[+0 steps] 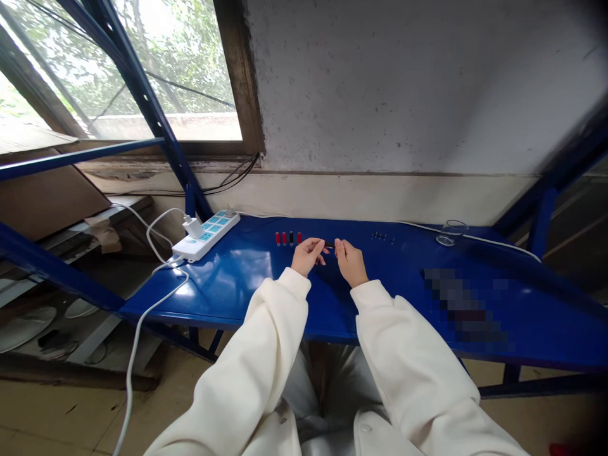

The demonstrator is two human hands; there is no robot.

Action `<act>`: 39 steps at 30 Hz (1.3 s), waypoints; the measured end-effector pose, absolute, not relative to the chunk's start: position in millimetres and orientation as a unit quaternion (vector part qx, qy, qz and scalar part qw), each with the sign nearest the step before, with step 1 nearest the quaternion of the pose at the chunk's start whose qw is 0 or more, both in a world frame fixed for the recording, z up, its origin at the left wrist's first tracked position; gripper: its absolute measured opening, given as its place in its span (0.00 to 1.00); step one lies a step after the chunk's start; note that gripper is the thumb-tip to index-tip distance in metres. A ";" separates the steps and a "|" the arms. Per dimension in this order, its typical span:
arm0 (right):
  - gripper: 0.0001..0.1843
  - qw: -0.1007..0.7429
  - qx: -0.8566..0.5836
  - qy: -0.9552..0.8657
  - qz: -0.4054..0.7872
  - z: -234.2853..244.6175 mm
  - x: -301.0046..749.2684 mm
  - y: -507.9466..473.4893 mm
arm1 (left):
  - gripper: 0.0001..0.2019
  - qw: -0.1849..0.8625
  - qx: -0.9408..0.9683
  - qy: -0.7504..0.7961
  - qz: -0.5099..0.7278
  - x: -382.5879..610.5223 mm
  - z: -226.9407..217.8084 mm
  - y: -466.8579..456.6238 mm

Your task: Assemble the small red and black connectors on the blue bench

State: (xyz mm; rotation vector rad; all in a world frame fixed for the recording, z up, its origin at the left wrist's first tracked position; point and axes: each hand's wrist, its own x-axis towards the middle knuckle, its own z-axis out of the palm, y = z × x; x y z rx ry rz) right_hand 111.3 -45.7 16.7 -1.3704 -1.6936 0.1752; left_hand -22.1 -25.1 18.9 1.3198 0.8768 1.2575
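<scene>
Between my two hands is a small dark cylindrical piece [329,244], held level above the blue table. The fingers of my left hand [308,254] are closed at its left end. At its right end, my right hand [350,261] pinches it between thumb and fingers. Just left of my hands, several small red and black cylinders stand in a row, among them a red cylinder [284,239] and a black cylinder [291,239]. Off to the right lie several tiny dark parts [381,236], too small to make out.
A white power strip [206,235] with a plugged-in cord lies on the left of the blue table [228,285]. A clear glass container [446,238] sits at the back right. Nearer me on the right is a blurred dark object [463,307]. Blue frame posts flank the table.
</scene>
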 end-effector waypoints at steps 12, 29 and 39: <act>0.23 0.478 -0.536 -0.690 0.089 15.7 109.0 -43.8 | 0.18 0.523 0.572 0.369 0.513 -20.3 16.0 -23.1; 0.23 0.488 -0.511 -0.686 0.172 15.3 104.2 -45.2 | 0.22 0.520 0.506 0.420 0.544 -21.1 13.9 -23.5; 0.15 0.480 -0.505 -0.699 0.159 10.4 106.8 -40.7 | 0.18 0.513 0.508 0.404 0.561 -21.4 13.2 -22.1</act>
